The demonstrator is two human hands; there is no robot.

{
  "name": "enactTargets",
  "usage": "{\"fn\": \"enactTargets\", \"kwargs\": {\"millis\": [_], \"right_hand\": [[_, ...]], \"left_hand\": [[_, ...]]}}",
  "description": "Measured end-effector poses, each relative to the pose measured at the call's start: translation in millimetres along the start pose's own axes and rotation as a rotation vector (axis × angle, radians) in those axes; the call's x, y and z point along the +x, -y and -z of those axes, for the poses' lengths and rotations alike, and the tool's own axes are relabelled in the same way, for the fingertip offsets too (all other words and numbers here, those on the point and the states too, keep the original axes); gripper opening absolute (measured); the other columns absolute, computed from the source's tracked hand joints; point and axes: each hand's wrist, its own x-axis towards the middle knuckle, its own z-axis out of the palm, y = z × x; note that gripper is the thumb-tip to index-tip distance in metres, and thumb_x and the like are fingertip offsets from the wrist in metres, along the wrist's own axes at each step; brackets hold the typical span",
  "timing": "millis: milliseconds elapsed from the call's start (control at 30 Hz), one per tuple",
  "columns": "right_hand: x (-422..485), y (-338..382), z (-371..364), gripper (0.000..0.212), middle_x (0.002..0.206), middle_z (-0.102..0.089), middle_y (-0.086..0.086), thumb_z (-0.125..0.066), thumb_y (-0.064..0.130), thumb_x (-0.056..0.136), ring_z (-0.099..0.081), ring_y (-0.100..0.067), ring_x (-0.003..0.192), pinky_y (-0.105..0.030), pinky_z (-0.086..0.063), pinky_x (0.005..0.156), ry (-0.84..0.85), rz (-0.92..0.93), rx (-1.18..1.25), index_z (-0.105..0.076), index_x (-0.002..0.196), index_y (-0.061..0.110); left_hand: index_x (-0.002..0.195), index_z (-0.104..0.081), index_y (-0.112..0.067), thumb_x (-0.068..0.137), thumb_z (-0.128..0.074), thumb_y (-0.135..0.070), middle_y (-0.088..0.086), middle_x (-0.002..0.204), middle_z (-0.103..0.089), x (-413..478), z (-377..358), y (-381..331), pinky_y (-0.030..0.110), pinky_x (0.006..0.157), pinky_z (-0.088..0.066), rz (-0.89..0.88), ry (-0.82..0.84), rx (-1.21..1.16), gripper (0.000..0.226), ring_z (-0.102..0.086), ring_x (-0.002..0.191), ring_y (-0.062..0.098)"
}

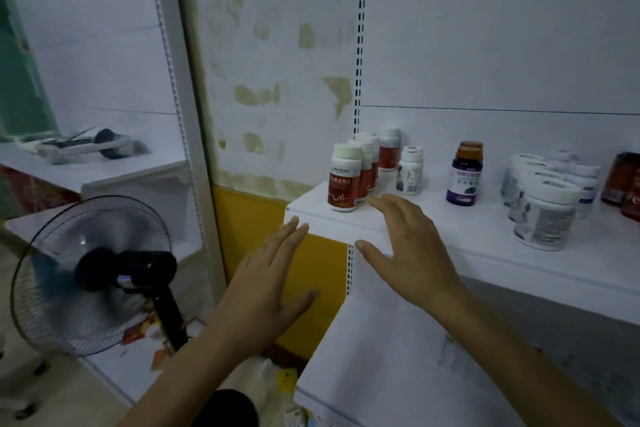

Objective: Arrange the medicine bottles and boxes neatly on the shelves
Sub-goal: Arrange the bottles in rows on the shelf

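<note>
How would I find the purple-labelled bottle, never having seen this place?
Find the long white shelf on the right. About midway along it, between the red-labelled bottles at the left end and the clear white-lidded jars, stands the purple-labelled bottle. Its purple label and orange-brown cap set it apart; a like cap shows just behind.

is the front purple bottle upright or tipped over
Upright: the front purple bottle stands on its base on the shelf, orange cap on top.

Standing fan (pixel 91 274) with wire guard set on the floor (pixel 52 392) at lower left, grey-and-white device (pixel 88 146) laid on a white ledge (pixel 114 170) behind it, yellow panel (pixel 329 270) fixed below a patch-marked wall (pixel 263 45)
</note>
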Motion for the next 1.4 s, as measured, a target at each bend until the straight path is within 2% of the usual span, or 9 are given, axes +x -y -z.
{"fn": "enactTargets", "kwargs": {"millis": [167, 333, 667, 800, 967, 1100, 1233, 1300, 1400], "right_hand": [[47, -11, -9, 0.069, 0.149, -0.031, 0.013, -0.061, 0.042, 0.088, -0.030, -0.006, 0.135, -0.024, -0.029, 0.109, -0.113, -0.112, 0.334, -0.026, 0.145, 0.028], [97, -10, -13, 0.039, 0.108, -0.033, 0.043, -0.056, 0.035, 0.091, -0.036, 0.028, 0.098, 0.009, -0.030, 0.076, -0.132, -0.260, 0.719, -0.031, 0.120, 0.046], [165, -24, -42, 0.049, 0.130, -0.054, 0.008, -0.039, 0.057, 0.094, -0.049, -0.015, 0.123, -0.037, -0.034, 0.110, -0.230, -0.693, 1.139, -0.053, 0.129, 0.026], [179, -15, -65, 0.051, 0.118, -0.067, -0.003, -0.047, 0.071, 0.078, -0.062, -0.026, 0.110, -0.047, -0.043, 0.103, -0.275, -0.779, 1.299, -0.064, 0.110, 0.035], [176, -20, -75, 0.039, 0.103, -0.067, -0.002, -0.045, 0.054, 0.088, -0.068, -0.013, 0.082, -0.031, -0.054, 0.073, -0.276, -0.737, 1.271, -0.063, 0.103, 0.022], [176, -18, -76, 0.055, 0.123, -0.063, -0.001, -0.036, 0.057, 0.086, -0.067, -0.010, 0.080, -0.026, -0.053, 0.066, -0.289, -0.751, 1.280, -0.049, 0.131, 0.028], [179, -14, -67, 0.049, 0.086, -0.072, 0.003, -0.038, 0.056, 0.085, -0.070, -0.005, 0.064, -0.016, -0.053, 0.050, -0.305, -0.754, 1.210, -0.057, 0.117, 0.024], [181, -13, -58, 0.045, 0.082, -0.073, 0.009, -0.035, 0.055, 0.090, -0.070, -0.004, 0.069, -0.017, -0.054, 0.059, -0.300, -0.740, 1.160, -0.063, 0.108, 0.023], [193, -19, -38, 0.058, 0.137, -0.051, 0.012, -0.033, 0.059, 0.094, -0.051, -0.009, 0.120, -0.032, -0.041, 0.103, -0.348, -0.727, 0.980, -0.043, 0.140, 0.027]], "left_hand": [[0.134, -0.022, -0.051, 0.083, -0.049, -0.066, -0.048, 0.132, -0.027, 69, -7, 20, 0.010, 0.097, -0.034, 0.018, -0.127, -0.411, 0.060, -0.032, 0.122, -0.020], [0.137, -0.031, -0.042, 0.081, -0.047, -0.058, -0.023, 0.142, -0.036, 135, -10, 50, 0.025, 0.101, -0.037, 0.090, -0.128, -0.655, 0.060, -0.037, 0.129, -0.003], [0.147, -0.028, -0.023, 0.096, -0.022, -0.058, -0.001, 0.152, -0.032, 257, -54, 61, 0.039, 0.112, -0.026, 0.488, 0.163, -1.260, 0.062, -0.032, 0.138, 0.020], [0.136, -0.049, -0.018, 0.094, -0.022, -0.064, 0.003, 0.124, -0.062, 282, -74, 51, 0.040, 0.105, -0.040, 0.471, 0.402, -1.486, 0.068, -0.058, 0.114, 0.024], [0.130, -0.056, -0.024, 0.092, -0.025, -0.068, 0.009, 0.122, -0.065, 290, -88, 51, 0.045, 0.107, -0.039, 0.461, 0.574, -1.633, 0.066, -0.062, 0.112, 0.028], [0.137, -0.048, -0.028, 0.092, -0.028, -0.066, 0.008, 0.133, -0.058, 285, -92, 50, 0.046, 0.109, -0.036, 0.425, 0.637, -1.695, 0.062, -0.058, 0.117, 0.028], [0.141, -0.043, -0.026, 0.093, -0.027, -0.063, 0.003, 0.133, -0.057, 287, -91, 52, 0.041, 0.104, -0.042, 0.409, 0.605, -1.650, 0.062, -0.059, 0.115, 0.024], [0.139, -0.043, -0.027, 0.096, -0.023, -0.058, -0.013, 0.104, -0.063, 288, -91, 56, 0.026, 0.082, -0.050, 0.384, 0.527, -1.563, 0.056, -0.064, 0.088, 0.006], [0.141, -0.039, -0.026, 0.099, -0.019, -0.051, -0.020, 0.076, -0.049, 286, -82, 56, 0.008, 0.060, -0.041, 0.396, 0.447, -1.468, 0.052, -0.055, 0.055, -0.010]]}}
